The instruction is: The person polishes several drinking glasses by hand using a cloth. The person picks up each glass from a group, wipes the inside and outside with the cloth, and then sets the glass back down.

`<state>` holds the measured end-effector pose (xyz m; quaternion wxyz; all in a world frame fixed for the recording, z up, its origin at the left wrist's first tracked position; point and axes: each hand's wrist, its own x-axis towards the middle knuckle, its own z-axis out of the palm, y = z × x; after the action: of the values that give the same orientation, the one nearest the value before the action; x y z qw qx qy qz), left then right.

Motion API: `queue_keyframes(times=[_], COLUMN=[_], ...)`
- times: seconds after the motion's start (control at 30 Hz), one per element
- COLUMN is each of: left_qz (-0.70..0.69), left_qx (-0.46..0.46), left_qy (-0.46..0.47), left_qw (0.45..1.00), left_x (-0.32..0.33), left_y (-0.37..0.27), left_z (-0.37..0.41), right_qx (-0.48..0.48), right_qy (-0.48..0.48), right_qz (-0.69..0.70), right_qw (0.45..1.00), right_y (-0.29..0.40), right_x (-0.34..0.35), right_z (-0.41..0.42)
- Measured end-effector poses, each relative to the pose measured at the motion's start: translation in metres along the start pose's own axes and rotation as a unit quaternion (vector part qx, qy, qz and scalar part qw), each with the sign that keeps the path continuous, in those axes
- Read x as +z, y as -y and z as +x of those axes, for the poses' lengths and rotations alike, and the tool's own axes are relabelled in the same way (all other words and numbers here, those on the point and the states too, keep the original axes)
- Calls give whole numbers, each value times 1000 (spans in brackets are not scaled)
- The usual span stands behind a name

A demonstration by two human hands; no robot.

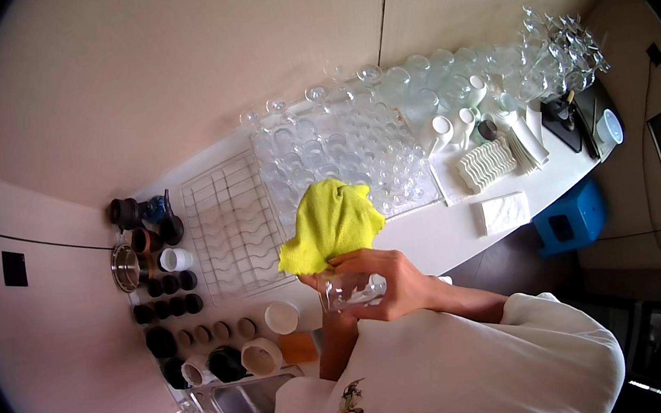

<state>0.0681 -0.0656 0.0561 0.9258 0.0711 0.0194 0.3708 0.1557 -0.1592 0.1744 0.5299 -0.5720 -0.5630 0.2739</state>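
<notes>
My right hand point(394, 282) grips a clear glass cup point(341, 292) lying sideways in front of my chest. My left hand point(310, 281) is mostly hidden behind the cup and a bright yellow cloth point(333, 225); a bit of it shows at the cloth's lower edge, holding the cloth. The cloth spreads up from both hands, against the cup's left end, and covers part of the view of the glassware. Beyond it, many clear glasses point(311, 147) stand in rows on a white towel point(414, 203).
A wire rack point(234, 230) lies left of the glasses. Dark cups point(171, 283), pale bowls point(261, 356) and a metal sink point(246, 402) are at the left. White pitchers point(440, 128), stacked wavy dishes point(486, 164) and folded white cloth point(503, 213) are at the right, near a blue stool point(573, 217).
</notes>
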Motion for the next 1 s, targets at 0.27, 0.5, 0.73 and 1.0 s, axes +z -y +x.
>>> queue_keyframes(times=[0.27,0.5,0.73,1.0], left_qz=[-45,-30,-61,27], left_qx=[-2,31,31,85], left_qy=[18,32,134,69], left_qw=[999,999,989,994], left_x=[4,39,53,66], left_y=[-2,-15,-24,-17], left_z=[10,15,10,6], right_qx=[43,-56,182,143], right_qy=[-50,-42,43,-59], right_qz=[9,285,661,654], right_qw=[998,956,726,740], right_y=[-4,-42,-43,-75], right_x=[12,9,-10,-12], right_z=[-3,-34,-36,-34])
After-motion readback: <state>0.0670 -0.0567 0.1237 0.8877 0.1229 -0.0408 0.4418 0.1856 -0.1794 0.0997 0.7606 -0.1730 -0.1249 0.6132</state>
